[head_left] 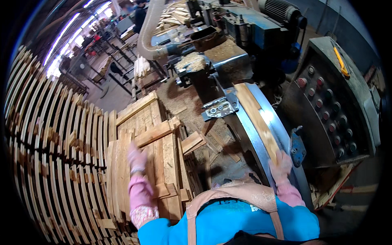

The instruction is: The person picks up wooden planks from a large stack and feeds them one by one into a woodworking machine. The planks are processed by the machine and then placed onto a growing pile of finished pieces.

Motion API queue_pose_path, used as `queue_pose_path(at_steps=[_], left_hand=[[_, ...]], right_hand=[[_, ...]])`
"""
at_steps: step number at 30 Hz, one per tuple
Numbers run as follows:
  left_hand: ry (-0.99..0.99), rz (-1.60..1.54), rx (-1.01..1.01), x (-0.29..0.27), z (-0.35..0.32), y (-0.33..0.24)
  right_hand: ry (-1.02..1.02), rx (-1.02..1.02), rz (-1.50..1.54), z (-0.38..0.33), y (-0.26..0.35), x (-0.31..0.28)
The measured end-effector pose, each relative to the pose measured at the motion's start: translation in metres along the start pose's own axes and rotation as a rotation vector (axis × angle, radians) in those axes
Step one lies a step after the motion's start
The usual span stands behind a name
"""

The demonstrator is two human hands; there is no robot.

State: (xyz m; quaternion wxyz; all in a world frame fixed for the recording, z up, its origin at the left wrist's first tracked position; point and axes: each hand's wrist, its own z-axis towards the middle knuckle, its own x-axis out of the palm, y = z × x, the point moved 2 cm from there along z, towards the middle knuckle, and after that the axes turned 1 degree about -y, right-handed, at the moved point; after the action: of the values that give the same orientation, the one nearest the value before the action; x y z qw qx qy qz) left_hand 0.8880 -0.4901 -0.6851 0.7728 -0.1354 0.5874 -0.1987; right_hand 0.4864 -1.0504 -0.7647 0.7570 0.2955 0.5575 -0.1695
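Wood is everywhere around this person, pale and rough-sawn. The right hand (281, 162), in a pink glove, rests on the near end of a long flat wooden strip (256, 118) and seems to press or grip it, though blur hides the fingers and I cannot tell how firmly they close. That strip lies along a curved, shiny metal guide rail (250, 134) running from near the person toward the far side, into the blue-grey machine (241, 24). The rail's edge is smooth and bright; sawdust is heaped at its far end by a ribbed, pale dust hose (148, 32).

The left hand (136, 157), also gloved in pink and smeared by motion, hovers over a stack of flat boards (157, 141) on the left; whether it is spread or holding a piece I cannot tell. These boards are straight-edged, chipboard-grained on some faces, with one piece lying crosswise on top. Farther left, rows of thin curved slats (49, 134) stand packed edge to edge, filling that whole side.

To the right sits a grey control panel (330, 106) with round buttons on a slanted face. Between the board stack and the rail, the floor (212, 151) is dark, littered with offcuts and dust, leaving only a narrow gap.
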Motion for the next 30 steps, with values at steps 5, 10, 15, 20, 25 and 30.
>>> queue_pose_path(at_steps=[5,10,15,20,25,30], left_hand=[[0.115,0.641,-0.325,-0.071,-0.066,0.058],[0.170,0.688,-0.368,-0.056,-0.050,0.071],[0.243,0.545,-0.446,-0.085,-0.018,0.015],[0.115,-0.135,-0.197,-0.096,0.043,-0.120],[0.317,-1.206,-0.130,-0.017,0.084,-0.229],[0.365,-1.642,-0.161,0.097,0.008,-0.356]], right_hand=[[-0.053,0.070,0.031,-0.078,-0.025,-0.057],[-0.163,-0.091,0.159,0.005,-0.013,-0.009],[-0.112,-0.345,0.121,0.116,0.044,0.024],[-0.082,-0.374,0.100,0.185,0.055,0.083],[0.492,-0.018,0.831,0.206,0.146,0.086],[0.016,-0.457,0.915,0.100,0.194,-0.021]])
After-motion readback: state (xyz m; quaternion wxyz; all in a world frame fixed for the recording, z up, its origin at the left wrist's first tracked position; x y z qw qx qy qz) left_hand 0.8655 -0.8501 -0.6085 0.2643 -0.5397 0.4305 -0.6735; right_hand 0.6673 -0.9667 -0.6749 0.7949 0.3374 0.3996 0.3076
